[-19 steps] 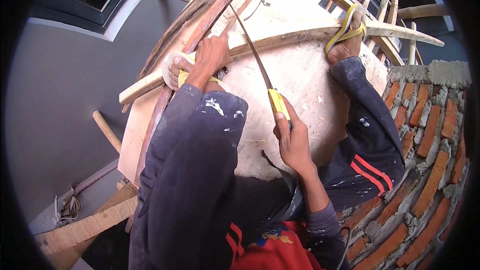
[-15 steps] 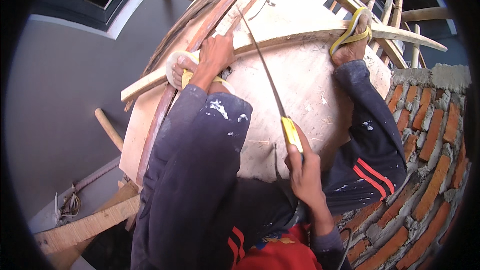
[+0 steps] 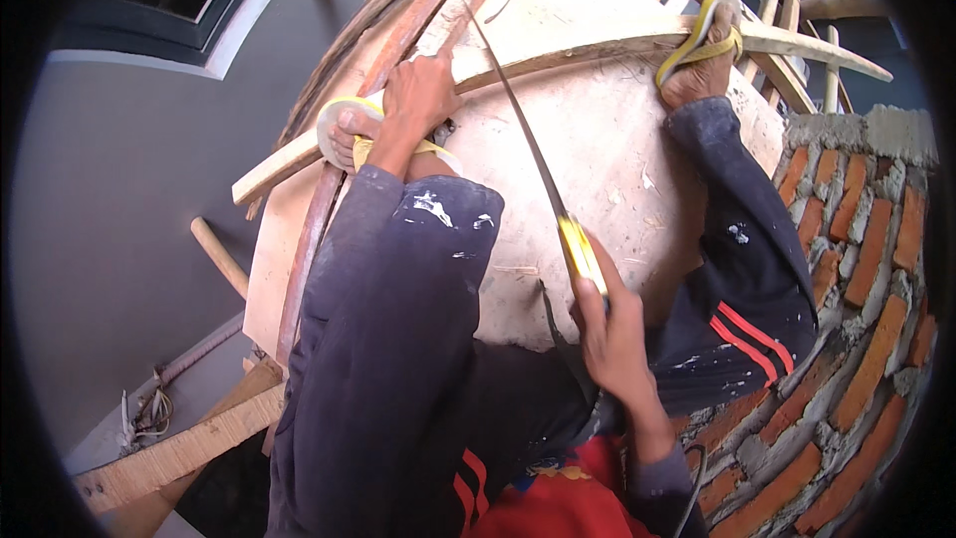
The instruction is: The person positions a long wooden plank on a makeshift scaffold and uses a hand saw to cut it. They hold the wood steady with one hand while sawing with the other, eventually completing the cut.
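My right hand (image 3: 619,334) is closed around the yellow handle of a handsaw (image 3: 526,139). Its long, narrow blade points away and to the left, crossing a long wooden beam (image 3: 588,52). To the left of the blade, my left hand (image 3: 418,98) is closed on the beam, its fingertips partly hidden. Both my feet, in yellow and white flip-flops (image 3: 689,45), press on the beam, one near each end. Underneath lies a pale wooden board (image 3: 597,169) marked with scuffs and bits of debris.
At the right rises a rough brick wall (image 3: 866,269) with a mortar top. Poles and sticks (image 3: 772,0) crowd the far right. A reddish strip of timber (image 3: 423,15) runs along the board's left side. A grey wall (image 3: 129,179) stands at the left, above a thick plank (image 3: 189,443).
The saw has slid slightly back toward me and down, with my right hand moving along. My left hand and both feet hold nearly the same places; the whole view has shifted a little.
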The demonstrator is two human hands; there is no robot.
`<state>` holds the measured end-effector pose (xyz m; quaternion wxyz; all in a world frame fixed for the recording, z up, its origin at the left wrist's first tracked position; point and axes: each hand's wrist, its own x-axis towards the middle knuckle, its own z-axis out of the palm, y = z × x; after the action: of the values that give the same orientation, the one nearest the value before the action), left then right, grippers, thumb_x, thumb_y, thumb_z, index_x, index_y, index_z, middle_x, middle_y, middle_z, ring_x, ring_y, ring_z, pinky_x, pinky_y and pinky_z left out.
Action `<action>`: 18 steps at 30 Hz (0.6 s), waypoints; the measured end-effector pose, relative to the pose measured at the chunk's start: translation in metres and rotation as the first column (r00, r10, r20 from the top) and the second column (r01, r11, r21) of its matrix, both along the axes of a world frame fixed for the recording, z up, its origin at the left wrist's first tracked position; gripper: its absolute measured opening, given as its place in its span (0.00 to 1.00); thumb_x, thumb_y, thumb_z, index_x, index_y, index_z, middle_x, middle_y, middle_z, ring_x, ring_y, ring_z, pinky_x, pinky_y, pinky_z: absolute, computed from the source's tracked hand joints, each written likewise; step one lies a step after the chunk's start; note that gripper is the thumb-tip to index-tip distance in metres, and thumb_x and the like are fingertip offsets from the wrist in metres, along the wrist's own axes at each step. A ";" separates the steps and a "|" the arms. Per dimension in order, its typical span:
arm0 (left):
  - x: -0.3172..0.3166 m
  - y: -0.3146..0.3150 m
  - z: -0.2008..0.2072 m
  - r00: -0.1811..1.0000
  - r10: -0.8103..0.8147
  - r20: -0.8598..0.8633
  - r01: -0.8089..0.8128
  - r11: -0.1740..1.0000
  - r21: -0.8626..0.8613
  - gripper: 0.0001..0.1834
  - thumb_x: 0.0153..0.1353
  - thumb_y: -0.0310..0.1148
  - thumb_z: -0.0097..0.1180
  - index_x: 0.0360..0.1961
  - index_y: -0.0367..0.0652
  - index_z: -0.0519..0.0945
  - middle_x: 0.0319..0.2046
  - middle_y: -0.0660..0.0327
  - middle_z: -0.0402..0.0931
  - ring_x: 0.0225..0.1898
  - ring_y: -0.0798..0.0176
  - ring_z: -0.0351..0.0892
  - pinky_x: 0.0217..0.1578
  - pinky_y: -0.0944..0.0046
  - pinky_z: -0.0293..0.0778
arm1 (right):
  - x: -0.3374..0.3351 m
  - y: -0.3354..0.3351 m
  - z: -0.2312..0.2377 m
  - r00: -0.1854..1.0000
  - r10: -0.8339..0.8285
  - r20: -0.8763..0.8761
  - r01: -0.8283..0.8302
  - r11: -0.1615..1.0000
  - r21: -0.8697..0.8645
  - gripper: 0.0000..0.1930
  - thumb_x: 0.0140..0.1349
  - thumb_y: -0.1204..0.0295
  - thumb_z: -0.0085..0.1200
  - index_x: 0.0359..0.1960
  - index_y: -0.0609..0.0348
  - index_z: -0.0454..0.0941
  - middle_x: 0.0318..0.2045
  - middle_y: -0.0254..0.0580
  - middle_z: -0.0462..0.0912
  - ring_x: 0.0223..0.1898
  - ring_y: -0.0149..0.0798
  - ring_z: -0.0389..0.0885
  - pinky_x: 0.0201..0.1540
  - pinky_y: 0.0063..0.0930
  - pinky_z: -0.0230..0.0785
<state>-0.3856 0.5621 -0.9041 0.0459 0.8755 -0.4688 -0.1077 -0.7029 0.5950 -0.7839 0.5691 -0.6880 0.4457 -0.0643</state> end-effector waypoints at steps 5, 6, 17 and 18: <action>-0.010 -0.003 0.003 0.999 -0.007 -0.033 0.009 0.998 0.064 0.31 0.41 0.37 0.67 0.50 0.38 0.78 0.30 0.43 0.82 0.36 0.43 0.83 0.41 0.49 0.78 | 0.048 -0.028 -0.030 1.000 0.013 -0.013 -0.013 0.998 -0.069 0.22 0.72 0.69 0.41 0.66 0.60 0.63 0.19 0.37 0.70 0.22 0.27 0.67 0.27 0.26 0.63; -0.011 0.002 0.002 0.999 -0.029 -0.041 0.032 0.998 0.060 0.31 0.41 0.37 0.67 0.49 0.37 0.79 0.30 0.43 0.82 0.36 0.43 0.83 0.41 0.49 0.78 | 0.046 -0.025 -0.029 1.000 0.019 -0.005 -0.019 0.998 -0.062 0.23 0.72 0.69 0.42 0.66 0.60 0.63 0.19 0.37 0.70 0.22 0.27 0.67 0.28 0.26 0.63; 0.002 0.007 0.018 1.000 -0.014 -0.006 0.014 0.998 0.059 0.29 0.40 0.38 0.67 0.47 0.36 0.80 0.30 0.41 0.81 0.36 0.43 0.83 0.40 0.49 0.78 | 0.047 -0.029 -0.025 0.999 0.032 0.036 -0.030 0.998 -0.053 0.22 0.72 0.68 0.41 0.66 0.61 0.64 0.18 0.34 0.68 0.21 0.25 0.66 0.26 0.24 0.62; 0.002 0.010 0.016 1.000 -0.013 -0.013 0.014 0.998 0.063 0.29 0.40 0.38 0.67 0.47 0.36 0.80 0.30 0.41 0.81 0.36 0.43 0.83 0.40 0.49 0.78 | 0.046 -0.029 -0.022 0.999 0.037 0.033 -0.035 0.998 -0.048 0.22 0.72 0.67 0.42 0.66 0.62 0.64 0.18 0.34 0.68 0.21 0.25 0.66 0.26 0.24 0.62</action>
<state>-0.3839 0.5718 -0.8885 0.0206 0.8727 -0.4706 -0.1284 -0.6569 0.5660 -0.8059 0.5613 -0.7080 0.4218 -0.0763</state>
